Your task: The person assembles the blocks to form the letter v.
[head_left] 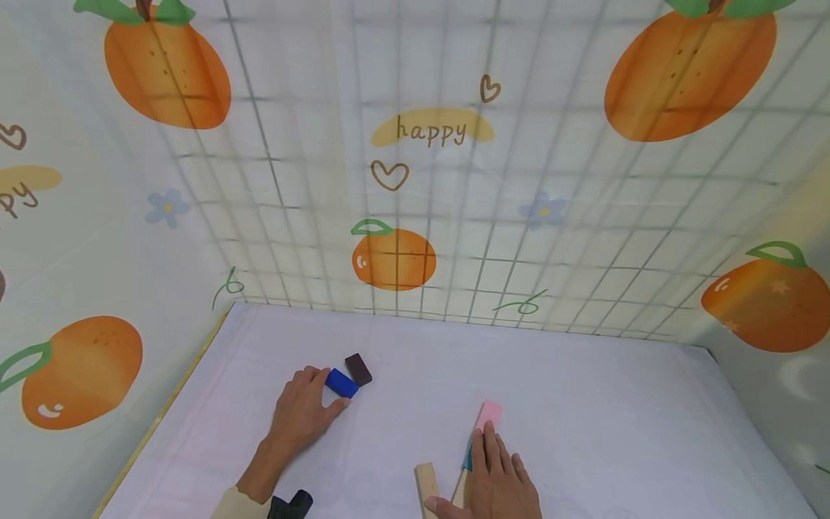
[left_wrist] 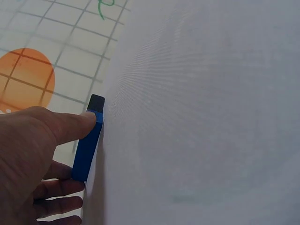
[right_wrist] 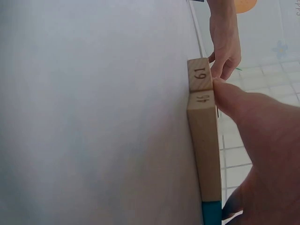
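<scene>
My left hand [head_left: 301, 414] has its thumb and forefinger at opposite ends of a blue block [head_left: 341, 383], which lies on the white cloth. Against that block sits a dark brown block [head_left: 359, 369]; in the left wrist view a dark block [left_wrist: 97, 102] shows just beyond the thumb. My right hand [head_left: 502, 476] rests with straight fingers along a row of blocks: a pink one [head_left: 489, 414], a teal one [right_wrist: 212, 212] and a plain wooden one [right_wrist: 205, 150] stamped 46. Its thumb touches another plain wooden block [head_left: 425, 483], stamped 61 in the right wrist view.
A white cloth [head_left: 583, 418] covers the table. Curtains printed with oranges and a grid [head_left: 428, 216] enclose it at the back and sides. Beside the left sleeve, a black object [head_left: 292, 503] shows at the bottom edge of the head view.
</scene>
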Tool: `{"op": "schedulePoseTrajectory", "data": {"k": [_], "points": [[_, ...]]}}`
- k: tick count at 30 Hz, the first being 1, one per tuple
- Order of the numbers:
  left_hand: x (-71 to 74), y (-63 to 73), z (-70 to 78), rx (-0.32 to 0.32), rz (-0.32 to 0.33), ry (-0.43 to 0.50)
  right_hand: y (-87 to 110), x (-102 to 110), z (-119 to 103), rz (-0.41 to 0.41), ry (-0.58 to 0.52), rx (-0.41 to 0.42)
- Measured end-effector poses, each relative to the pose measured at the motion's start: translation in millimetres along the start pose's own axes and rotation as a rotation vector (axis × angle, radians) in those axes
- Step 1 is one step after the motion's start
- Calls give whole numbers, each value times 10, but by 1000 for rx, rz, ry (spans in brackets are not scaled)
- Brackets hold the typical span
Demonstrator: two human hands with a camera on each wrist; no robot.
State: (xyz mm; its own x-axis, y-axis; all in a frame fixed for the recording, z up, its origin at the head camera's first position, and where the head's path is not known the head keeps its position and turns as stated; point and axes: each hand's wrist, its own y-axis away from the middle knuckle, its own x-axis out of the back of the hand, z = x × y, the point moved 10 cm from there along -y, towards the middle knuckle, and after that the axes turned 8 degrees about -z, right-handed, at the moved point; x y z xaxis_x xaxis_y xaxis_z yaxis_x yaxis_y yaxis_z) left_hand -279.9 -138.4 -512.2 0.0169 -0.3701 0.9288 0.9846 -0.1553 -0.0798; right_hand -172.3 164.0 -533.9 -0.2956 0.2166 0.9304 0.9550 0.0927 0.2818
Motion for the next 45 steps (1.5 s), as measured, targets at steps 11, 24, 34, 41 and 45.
{"op": "schedulePoseTrajectory", "data": {"k": [11, 24, 34, 41, 45], "points": [[-12, -61, -10, 30, -2, -44, 4, 3, -16, -16, -2, -2], [4, -102, 0, 49, -21, -38, 18, 37, -38, 16, 15, 4], [47, -98, 8, 24, -27, 33, 17, 33, -22, 2, -1, 1], [28, -108, -13, 16, -64, 100, 11, 8, 6, -12, -6, -12], [-2, -119, -13, 9, -84, 118, 9, 8, 8, -6, -2, -12]]}}
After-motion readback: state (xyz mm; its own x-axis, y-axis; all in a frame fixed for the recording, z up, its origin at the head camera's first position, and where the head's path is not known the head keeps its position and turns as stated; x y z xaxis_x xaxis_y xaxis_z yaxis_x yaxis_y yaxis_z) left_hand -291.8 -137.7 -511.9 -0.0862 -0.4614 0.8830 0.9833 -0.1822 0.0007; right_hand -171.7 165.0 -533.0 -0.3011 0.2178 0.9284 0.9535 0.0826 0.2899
